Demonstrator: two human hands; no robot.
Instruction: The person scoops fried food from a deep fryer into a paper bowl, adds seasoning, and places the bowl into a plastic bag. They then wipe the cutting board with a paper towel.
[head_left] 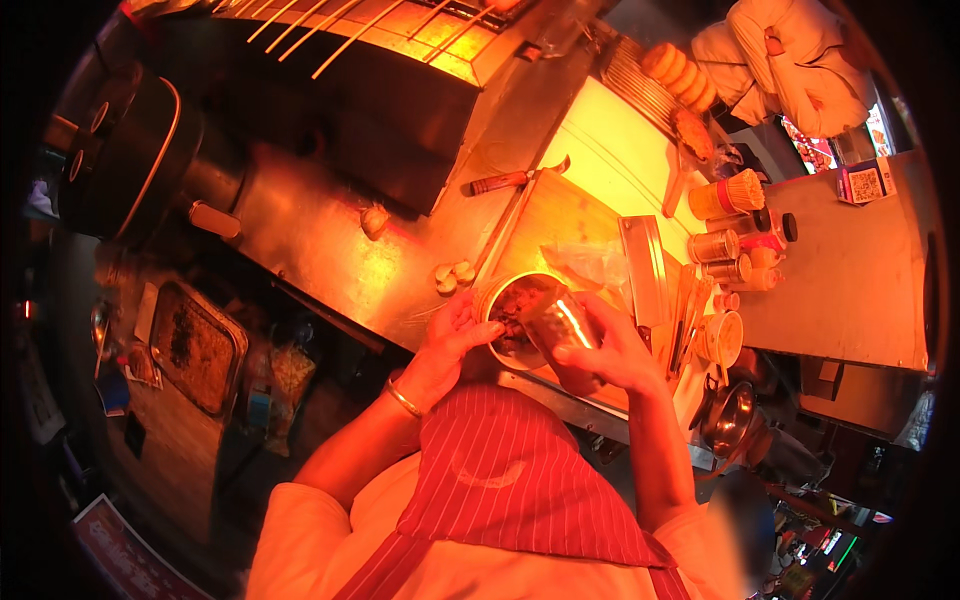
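Observation:
A round, pale-rimmed tub [488,296] stands at the counter's near edge, with dark reddish chunks [517,302] in it, perhaps meat. My left hand [452,345] grips the tub from its left side, its thumb over the rim. In my right hand [618,350] is a shiny metal canister [556,322], tilted over the tub's right side. The canister hides part of the chunks, and its mouth cannot be made out. Behind the tub lies a clear plastic bag [590,262] on a wooden board [550,225].
A wide cleaver [643,270] and several knives lie right of the tub. Jars and a container of skewers [727,195] line the right side. A hot grill [450,45] with skewers is at the back. Left are a tray of food [198,345] and a black appliance [130,150].

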